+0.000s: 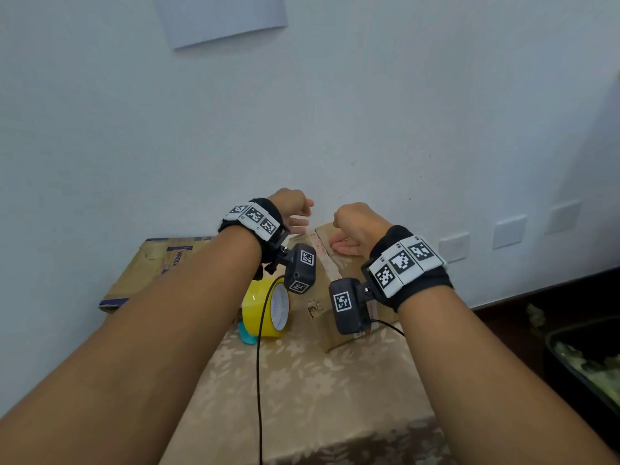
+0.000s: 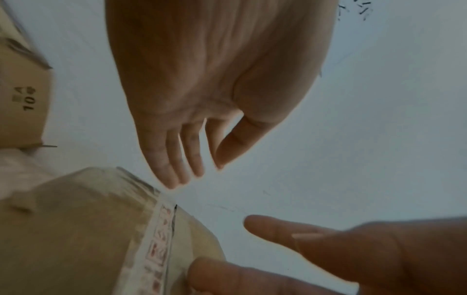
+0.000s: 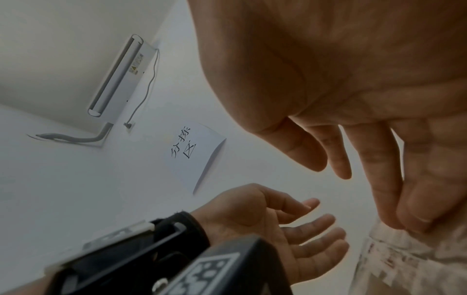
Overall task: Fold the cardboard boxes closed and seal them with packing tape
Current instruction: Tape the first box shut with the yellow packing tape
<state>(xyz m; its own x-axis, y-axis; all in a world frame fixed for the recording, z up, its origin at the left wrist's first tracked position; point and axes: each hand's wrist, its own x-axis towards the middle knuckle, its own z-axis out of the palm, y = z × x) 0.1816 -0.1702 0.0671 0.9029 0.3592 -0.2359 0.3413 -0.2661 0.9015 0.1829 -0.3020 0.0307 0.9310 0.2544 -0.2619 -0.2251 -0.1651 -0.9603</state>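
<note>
A small cardboard box (image 1: 323,283) stands on the table, its flaps down, with a strip of white tape printed in red (image 1: 321,253) along its top seam. My right hand (image 1: 345,241) lies on the box top with straight fingers; the right wrist view shows the fingertips (image 3: 404,221) touching the taped top. My left hand (image 1: 297,213) hovers just above the box's far left edge with its fingers loosely bent, and it holds nothing (image 2: 199,171). A yellow roll of packing tape (image 1: 265,308) stands on edge left of the box, below my left wrist.
A larger flat cardboard box (image 1: 147,266) lies at the table's back left against the wall. A teal object (image 1: 246,333) sits under the tape roll. The beige flowered tablecloth (image 1: 302,397) reaches toward me. A black tray (image 1: 583,364) stands low at the right.
</note>
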